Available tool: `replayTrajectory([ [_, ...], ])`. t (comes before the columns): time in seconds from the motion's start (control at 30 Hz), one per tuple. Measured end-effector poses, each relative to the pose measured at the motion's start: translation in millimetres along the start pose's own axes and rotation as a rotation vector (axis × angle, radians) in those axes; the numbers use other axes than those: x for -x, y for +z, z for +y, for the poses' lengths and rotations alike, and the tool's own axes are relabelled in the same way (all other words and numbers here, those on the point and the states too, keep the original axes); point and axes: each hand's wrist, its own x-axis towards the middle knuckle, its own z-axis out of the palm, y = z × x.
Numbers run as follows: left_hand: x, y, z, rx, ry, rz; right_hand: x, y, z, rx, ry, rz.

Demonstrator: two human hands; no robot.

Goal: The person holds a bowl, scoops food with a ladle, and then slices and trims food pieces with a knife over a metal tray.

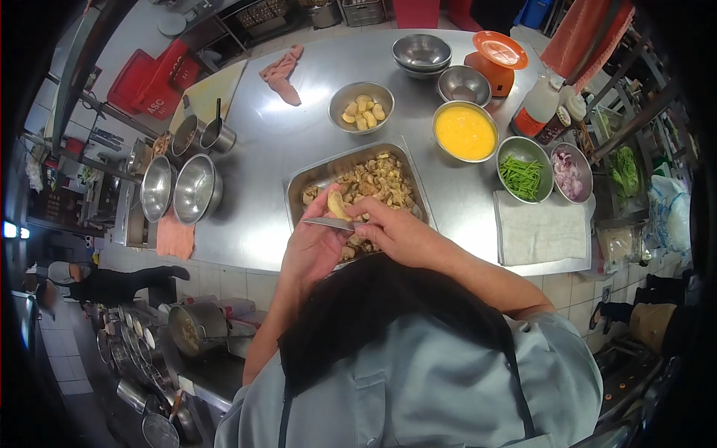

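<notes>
My left hand (310, 243) is closed around a pale yellow, oblong piece of food (337, 203), its exact kind unclear. A knife (332, 223) is gripped in my right hand (396, 228), its blade lying across the left palm just below the piece. Both hands are over a rectangular metal tray (293, 196) of chopped brownish food pieces (381, 179), partly hidden by my hands and apron. Beyond the tray, a steel bowl (333, 112) contains several pale yellow chunks (364, 113).
On the right are bowls of yellow liquid (465, 133), cut green vegetables (521, 178) and sliced onions (569, 175), plus a folded cloth (541, 228). Stacked bowls (422, 54) and an orange scale (493, 71) stand behind. Metal bowls (196, 190) and pots (218, 138) occupy the left side.
</notes>
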Motion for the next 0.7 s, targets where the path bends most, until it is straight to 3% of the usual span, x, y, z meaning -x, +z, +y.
replayTrajectory([
  [0.23, 7, -4, 2, 0.045, -0.042, 0.002, 0, 3, 15, -0.025, -0.051, 0.033],
  [0.43, 9, 4, -4, 0.074, -0.08, 0.082, 3, 4, 6, 0.051, 0.09, 0.061],
  [0.63, 12, 0, -8, 0.034, -0.066, 0.062, 1, 8, 25, -0.092, -0.022, 0.038],
  [0.7, 12, -2, -10, 0.009, -0.047, 0.079, -1, 9, 27, -0.12, 0.035, -0.007],
])
